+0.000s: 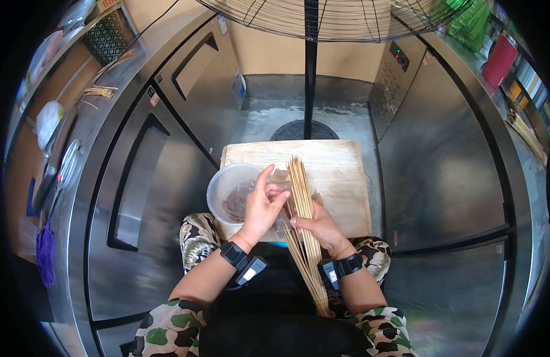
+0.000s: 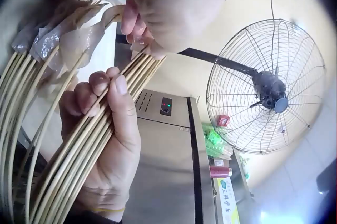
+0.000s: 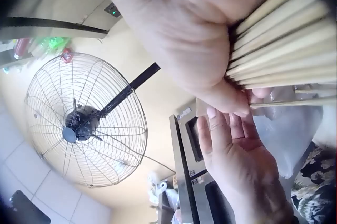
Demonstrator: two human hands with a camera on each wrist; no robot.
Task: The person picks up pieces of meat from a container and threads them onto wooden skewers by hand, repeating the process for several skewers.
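Note:
My right hand grips a thick bundle of bamboo skewers, thumb laid across them and pointed tips up. In the left wrist view the right hand has its fingers curled round the sticks. My left hand is at the upper part of the bundle, thumb and fingertips pinching a thin, greyish, translucent slice beside the skewers. Other skewers hang lower, with similar folded slices threaded on their ends. To the left, a clear plastic tub holds more slices.
A pale wooden board lies under the tub and hands. Steel cabinets stand on both sides. A wire-caged stand fan rises beyond the board. Loose skewers lie on the right counter, near a red cylinder.

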